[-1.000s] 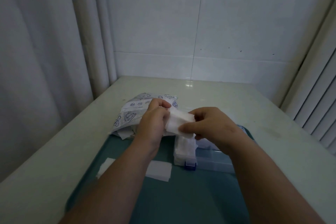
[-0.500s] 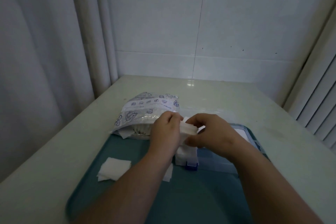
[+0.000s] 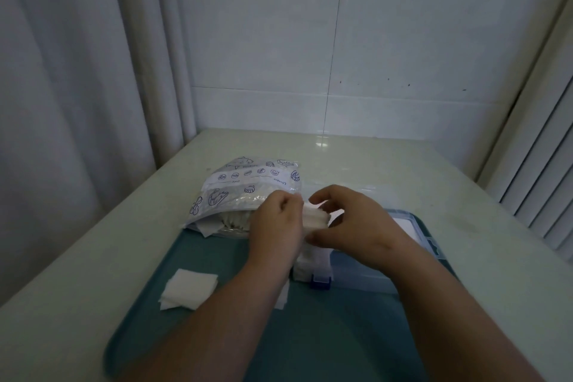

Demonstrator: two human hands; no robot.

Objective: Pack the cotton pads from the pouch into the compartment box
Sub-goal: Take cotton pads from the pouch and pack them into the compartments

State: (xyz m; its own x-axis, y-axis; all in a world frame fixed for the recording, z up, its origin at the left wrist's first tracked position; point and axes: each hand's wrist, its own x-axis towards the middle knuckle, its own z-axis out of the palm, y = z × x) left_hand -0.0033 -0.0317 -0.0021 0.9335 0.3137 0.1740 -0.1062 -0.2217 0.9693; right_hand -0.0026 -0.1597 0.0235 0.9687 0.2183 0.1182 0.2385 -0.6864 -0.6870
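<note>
A printed plastic pouch (image 3: pixel 248 189) lies at the tray's far left edge, its mouth showing more white pads. My left hand (image 3: pixel 276 223) and my right hand (image 3: pixel 350 223) together pinch a small stack of white cotton pads (image 3: pixel 314 215) above the left end of the clear compartment box (image 3: pixel 366 270). The box's leftmost compartment (image 3: pixel 311 260) holds white pads, and a blue latch (image 3: pixel 321 281) sits on its front. Loose cotton pads (image 3: pixel 189 288) lie on the tray at the left, and another pad (image 3: pixel 282 298) peeks out under my left forearm.
Everything rests on a teal tray (image 3: pixel 325 335) on a pale tabletop (image 3: pixel 108 257). A curtain (image 3: pixel 77 87) hangs at the left, a tiled wall stands behind, and slatted panels (image 3: pixel 545 180) line the right side.
Both hands have lowered the stack of pads toward the box's left end. The loose pads on the left of the tray have come into full view.
</note>
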